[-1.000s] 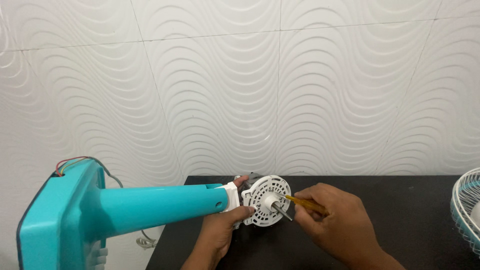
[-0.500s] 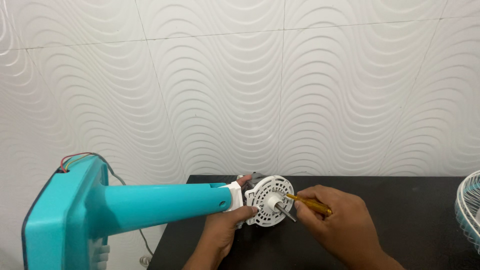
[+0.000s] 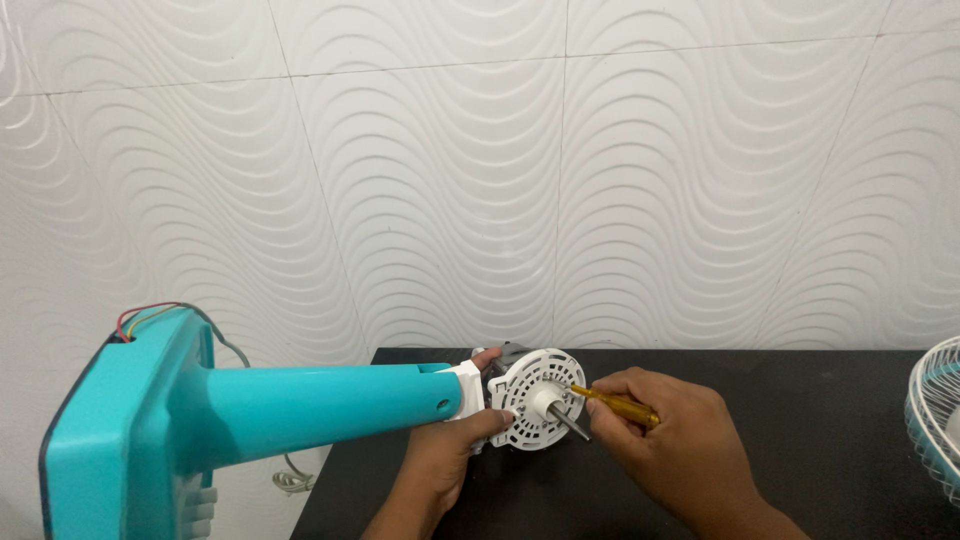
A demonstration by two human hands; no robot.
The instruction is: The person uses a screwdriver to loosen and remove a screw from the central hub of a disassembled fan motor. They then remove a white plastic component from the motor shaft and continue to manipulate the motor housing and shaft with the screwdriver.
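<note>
Left hand (image 3: 447, 455) closed around neck joint of turquoise fan stand (image 3: 250, 410), thumb pressed on lower edge of white round motor plate (image 3: 533, 398). Right hand (image 3: 668, 440) closed on yellow-handled screwdriver (image 3: 612, 403), tip set against plate face just right of protruding metal shaft (image 3: 566, 418). Stand lying on its side, base overhanging left edge of black table (image 3: 820, 440). White fan grille (image 3: 935, 415) at far right, apart from both hands.
</note>
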